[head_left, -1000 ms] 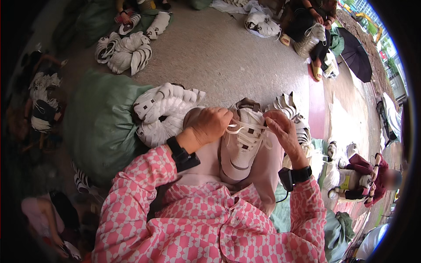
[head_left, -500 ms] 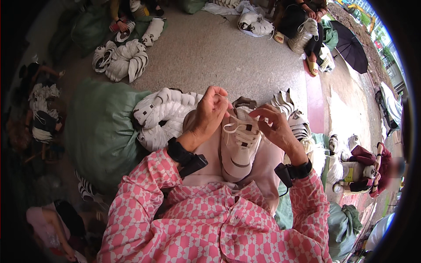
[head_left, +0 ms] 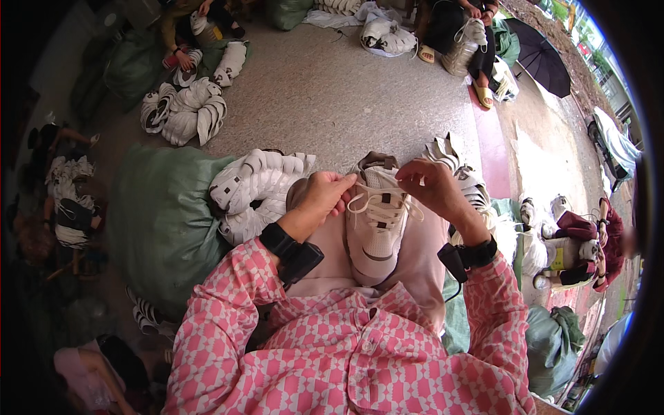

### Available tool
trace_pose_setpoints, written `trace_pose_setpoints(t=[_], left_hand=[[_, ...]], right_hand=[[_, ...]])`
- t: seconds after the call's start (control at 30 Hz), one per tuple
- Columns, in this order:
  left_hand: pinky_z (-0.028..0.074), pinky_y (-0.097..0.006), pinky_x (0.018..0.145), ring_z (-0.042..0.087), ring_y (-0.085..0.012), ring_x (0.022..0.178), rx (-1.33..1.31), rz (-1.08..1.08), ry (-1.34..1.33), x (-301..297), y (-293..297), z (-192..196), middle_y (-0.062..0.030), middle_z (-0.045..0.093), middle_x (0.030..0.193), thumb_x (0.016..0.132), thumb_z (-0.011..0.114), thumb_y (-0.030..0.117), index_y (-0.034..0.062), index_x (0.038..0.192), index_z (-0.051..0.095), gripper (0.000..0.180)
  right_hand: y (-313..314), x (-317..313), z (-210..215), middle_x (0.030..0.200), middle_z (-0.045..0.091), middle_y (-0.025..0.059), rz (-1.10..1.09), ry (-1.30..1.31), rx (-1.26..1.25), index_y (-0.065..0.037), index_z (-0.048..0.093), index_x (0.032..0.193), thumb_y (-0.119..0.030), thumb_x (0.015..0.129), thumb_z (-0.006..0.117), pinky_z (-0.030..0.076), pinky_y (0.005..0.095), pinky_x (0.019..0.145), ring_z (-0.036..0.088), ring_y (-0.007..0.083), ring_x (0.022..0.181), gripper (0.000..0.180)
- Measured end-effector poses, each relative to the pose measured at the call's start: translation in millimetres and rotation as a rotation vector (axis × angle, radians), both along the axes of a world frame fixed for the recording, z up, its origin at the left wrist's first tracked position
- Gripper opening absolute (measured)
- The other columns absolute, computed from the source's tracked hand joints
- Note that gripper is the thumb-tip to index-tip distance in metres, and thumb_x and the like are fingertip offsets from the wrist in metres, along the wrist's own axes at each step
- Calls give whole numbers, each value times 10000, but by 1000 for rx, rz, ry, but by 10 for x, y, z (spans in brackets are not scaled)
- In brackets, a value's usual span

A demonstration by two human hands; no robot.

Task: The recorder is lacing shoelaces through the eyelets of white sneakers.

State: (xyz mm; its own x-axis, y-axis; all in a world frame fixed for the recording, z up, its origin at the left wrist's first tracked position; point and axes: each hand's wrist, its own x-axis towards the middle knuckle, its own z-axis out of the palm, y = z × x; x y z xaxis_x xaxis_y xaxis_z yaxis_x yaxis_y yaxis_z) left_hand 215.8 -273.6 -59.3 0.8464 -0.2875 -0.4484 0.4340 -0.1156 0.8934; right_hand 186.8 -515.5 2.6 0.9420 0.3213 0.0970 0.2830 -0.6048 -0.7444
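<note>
A white sneaker with a brown tongue lies toe-toward-me on my lap. Cream laces run across its upper. My left hand pinches a lace end at the sneaker's left side. My right hand holds the other lace end, raised a little above the shoe's right side. Both wrists wear black bands. A row of white sneakers rests on a green sack just left of my left hand.
More white sneakers fan out beyond my right hand. A pile of sneakers lies on the grey floor at far left. Other people sit at the back and at the right. A black umbrella lies at back right.
My left hand has dropped from above the shoe to its left side. My right hand has moved outward to the right, drawing the lace out.
</note>
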Motion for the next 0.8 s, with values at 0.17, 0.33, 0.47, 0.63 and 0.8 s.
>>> trace_pose_setpoints(t=[0.17,0.33,0.47,0.63,0.8], left_hand=[[370,-181,369,517,-39,497,-89,122,12,-83,-91,-40,-3,598,700,896,640,246,46,837,601,212],[342,-176,371,499,-36,511,-273,241,33,-56,-90,-31,2,623,749,897,624,185,53,854,609,139],[357,-179,407,521,-58,608,-634,193,127,7,-103,261,-38,653,898,904,598,160,47,919,610,114],[374,-184,447,544,-71,707,-866,67,231,2,-160,394,-48,642,971,911,616,169,65,1019,599,151],[366,-168,472,538,-45,720,-797,126,60,143,133,478,-10,635,983,897,644,146,95,1132,592,246]], right_hand=[[-58,-21,-144,830,631,37,27,62,84,-30,671,928,-48,824,680,466,262,644,592,105,730,106],[-55,-15,-204,823,623,39,25,151,175,-15,668,918,-42,814,701,486,256,683,611,111,763,113],[-82,-11,-215,810,656,69,60,68,157,-29,673,899,-106,785,719,510,279,679,656,163,743,145],[-37,4,-194,813,643,74,21,94,115,-38,673,891,-125,761,727,502,291,666,646,173,735,166],[43,6,-113,827,598,52,34,3,-17,-70,683,923,-88,802,698,491,281,643,614,152,735,123]])
